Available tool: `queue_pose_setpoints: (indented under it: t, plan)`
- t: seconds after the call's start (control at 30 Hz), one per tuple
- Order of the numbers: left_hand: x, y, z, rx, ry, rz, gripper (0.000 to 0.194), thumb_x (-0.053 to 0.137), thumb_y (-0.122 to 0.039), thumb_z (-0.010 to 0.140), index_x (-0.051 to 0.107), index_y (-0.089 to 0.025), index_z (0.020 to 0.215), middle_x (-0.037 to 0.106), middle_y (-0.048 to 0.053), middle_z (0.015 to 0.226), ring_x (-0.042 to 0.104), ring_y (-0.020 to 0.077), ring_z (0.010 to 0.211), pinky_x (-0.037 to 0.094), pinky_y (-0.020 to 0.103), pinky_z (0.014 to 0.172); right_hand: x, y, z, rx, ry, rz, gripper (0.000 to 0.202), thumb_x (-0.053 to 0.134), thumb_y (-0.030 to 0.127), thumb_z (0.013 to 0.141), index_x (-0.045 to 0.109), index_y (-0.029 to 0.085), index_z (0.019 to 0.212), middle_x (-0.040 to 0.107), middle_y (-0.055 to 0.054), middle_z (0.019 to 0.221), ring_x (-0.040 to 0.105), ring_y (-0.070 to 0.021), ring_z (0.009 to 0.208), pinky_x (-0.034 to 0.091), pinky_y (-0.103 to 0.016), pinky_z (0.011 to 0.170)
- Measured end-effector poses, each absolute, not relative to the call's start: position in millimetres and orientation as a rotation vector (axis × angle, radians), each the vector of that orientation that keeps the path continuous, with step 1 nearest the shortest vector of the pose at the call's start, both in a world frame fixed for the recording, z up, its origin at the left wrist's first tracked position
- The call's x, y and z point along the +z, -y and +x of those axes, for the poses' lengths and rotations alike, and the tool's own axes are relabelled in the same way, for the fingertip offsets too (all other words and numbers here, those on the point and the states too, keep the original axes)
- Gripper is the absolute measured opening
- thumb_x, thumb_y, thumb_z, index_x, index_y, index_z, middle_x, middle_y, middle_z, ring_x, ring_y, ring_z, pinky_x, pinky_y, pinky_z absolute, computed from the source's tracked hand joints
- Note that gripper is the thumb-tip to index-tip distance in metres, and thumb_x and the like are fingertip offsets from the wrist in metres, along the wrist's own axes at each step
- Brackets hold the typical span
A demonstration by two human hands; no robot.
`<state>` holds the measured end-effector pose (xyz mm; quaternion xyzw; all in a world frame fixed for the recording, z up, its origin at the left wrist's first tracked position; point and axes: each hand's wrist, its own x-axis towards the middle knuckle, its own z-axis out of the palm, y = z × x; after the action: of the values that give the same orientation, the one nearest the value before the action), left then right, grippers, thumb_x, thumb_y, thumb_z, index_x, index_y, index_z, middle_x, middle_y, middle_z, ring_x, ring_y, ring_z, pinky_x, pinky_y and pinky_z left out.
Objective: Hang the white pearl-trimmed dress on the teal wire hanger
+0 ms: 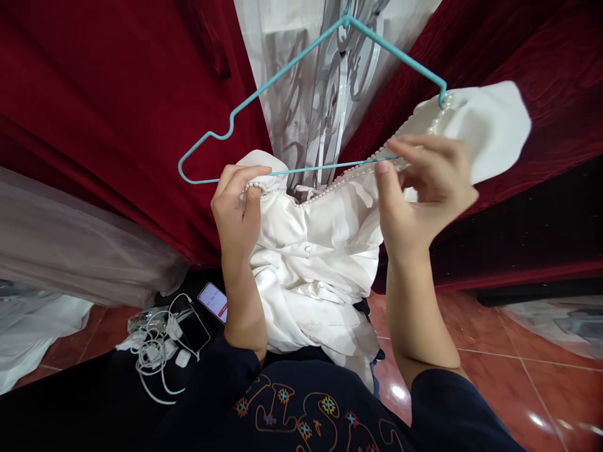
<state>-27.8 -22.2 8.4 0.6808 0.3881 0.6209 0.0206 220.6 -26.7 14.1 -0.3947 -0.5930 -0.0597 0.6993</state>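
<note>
A white dress (301, 226) with a pearl-beaded neckline lies across my lap and partly hangs from a thin turquoise hanger (287, 59). The dress's right shoulder piece sits over the hanger's right end; the hanger's left end is bare. My left hand (240, 204) is closed on the beaded left shoulder edge, close to the hanger's lower bar. With thumb and fingertips, my right hand (424, 188) pinches the lower bar towards its right side, in front of the beaded neckline. Folds of the skirt bunch up below the bodice.
Dark red curtains (141, 94) hang on both sides of a white metalwork panel (339, 94). At lower left, a lit phone (214, 301), a second dark-screened device (195, 329) and tangled white cables (153, 358) lie on a black surface. Reddish tiles (490, 326) form the floor.
</note>
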Motion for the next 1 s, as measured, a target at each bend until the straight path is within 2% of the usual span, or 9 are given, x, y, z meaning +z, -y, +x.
queue_pose_setpoints:
  t: [0.1, 0.2, 0.33, 0.43, 0.53, 0.67, 0.8, 0.9, 1.0]
  plan:
    - [6, 25, -29, 1.923, -1.191, 2.127, 0.033, 0.058, -0.049, 0.112, 0.080, -0.025, 0.108, 0.070, 0.006, 0.102, 0.069, 0.0239, 0.097, 0.057, 0.035, 0.087, 20, 11, 234, -0.332, 1.227, -0.851, 0.042, 0.079, 0.048, 0.092, 0.077, 0.025, 0.128, 0.065, -0.013, 0.124, 0.062, -0.0222, 0.101, 0.043, -0.031, 0.065]
    - [8, 27, -31, 1.948, -1.178, 2.140, 0.034, 0.058, -0.049, 0.112, 0.081, -0.025, 0.107, 0.070, 0.007, 0.102, 0.068, 0.0238, 0.096, 0.056, 0.035, 0.084, 28, -4, 248, -0.375, 1.308, -1.051, 0.043, 0.084, 0.033, 0.085, 0.076, 0.022, 0.126, 0.066, -0.016, 0.123, 0.064, -0.0279, 0.114, 0.048, -0.032, 0.073]
    - [15, 25, -39, 1.951, -1.139, 2.198, 0.032, 0.061, -0.046, 0.112, 0.082, -0.023, 0.106, 0.070, 0.007, 0.100, 0.067, 0.0231, 0.094, 0.054, 0.038, 0.081, 42, -11, 261, -0.353, 1.306, -1.225, 0.028, 0.074, 0.006, 0.079, 0.082, 0.017, 0.102, 0.074, -0.011, 0.103, 0.065, -0.0191, 0.083, 0.043, -0.031, 0.070]
    - [19, 22, -47, 1.907, -1.093, 2.254, 0.028, 0.063, -0.044, 0.110, 0.082, -0.023, 0.107, 0.069, 0.006, 0.098, 0.067, 0.0214, 0.091, 0.053, 0.039, 0.076, 55, -20, 278, -0.290, 1.287, -1.092, 0.029, 0.064, -0.003, 0.077, 0.083, 0.013, 0.093, 0.075, -0.007, 0.084, 0.062, -0.0153, 0.069, 0.039, -0.030, 0.067]
    - [22, 20, -53, 1.882, -1.160, 2.242, 0.027, 0.060, -0.039, 0.109, 0.082, -0.023, 0.107, 0.069, 0.007, 0.098, 0.067, 0.0222, 0.091, 0.052, 0.042, 0.076, 50, -39, 310, -0.269, 1.184, -0.933, 0.030, 0.060, -0.008, 0.076, 0.081, 0.012, 0.085, 0.071, -0.002, 0.076, 0.063, -0.0138, 0.066, 0.041, -0.030, 0.069]
    - [21, 19, -53, 1.911, -1.098, 2.241, 0.024, 0.064, -0.040, 0.108, 0.082, -0.025, 0.105, 0.070, 0.007, 0.097, 0.068, 0.0230, 0.091, 0.053, 0.042, 0.076, -2, -60, 358, -0.340, 0.887, -1.010, 0.021, 0.064, -0.006, 0.076, 0.071, 0.014, 0.074, 0.066, -0.001, 0.075, 0.063, -0.0155, 0.071, 0.043, -0.032, 0.072]
    - [18, 21, -43, 1.905, -1.088, 2.152, 0.021, 0.065, -0.033, 0.106, 0.084, -0.025, 0.104, 0.073, 0.005, 0.098, 0.069, 0.0230, 0.093, 0.055, 0.039, 0.079, -58, -35, 352, -0.258, 0.651, -1.144, 0.018, 0.059, 0.005, 0.072, 0.071, 0.017, 0.080, 0.065, -0.001, 0.073, 0.058, -0.0159, 0.063, 0.043, -0.035, 0.068]
    - [15, 25, -36, 1.863, -1.136, 2.106, 0.023, 0.063, -0.035, 0.108, 0.083, -0.026, 0.104, 0.074, 0.005, 0.102, 0.070, 0.0236, 0.096, 0.056, 0.037, 0.084, -58, 6, 310, -0.289, 0.669, -0.965, 0.017, 0.063, 0.016, 0.074, 0.076, 0.020, 0.084, 0.069, -0.003, 0.080, 0.063, -0.0193, 0.075, 0.045, -0.037, 0.073]
    - [14, 27, -34, 1.860, -1.089, 2.104, 0.021, 0.064, -0.036, 0.108, 0.083, -0.027, 0.104, 0.073, 0.005, 0.101, 0.070, 0.0238, 0.095, 0.057, 0.037, 0.084, -28, 34, 265, -0.204, 0.908, -0.887, 0.020, 0.071, 0.018, 0.078, 0.081, 0.024, 0.093, 0.070, -0.003, 0.088, 0.066, -0.0201, 0.085, 0.048, -0.039, 0.082]
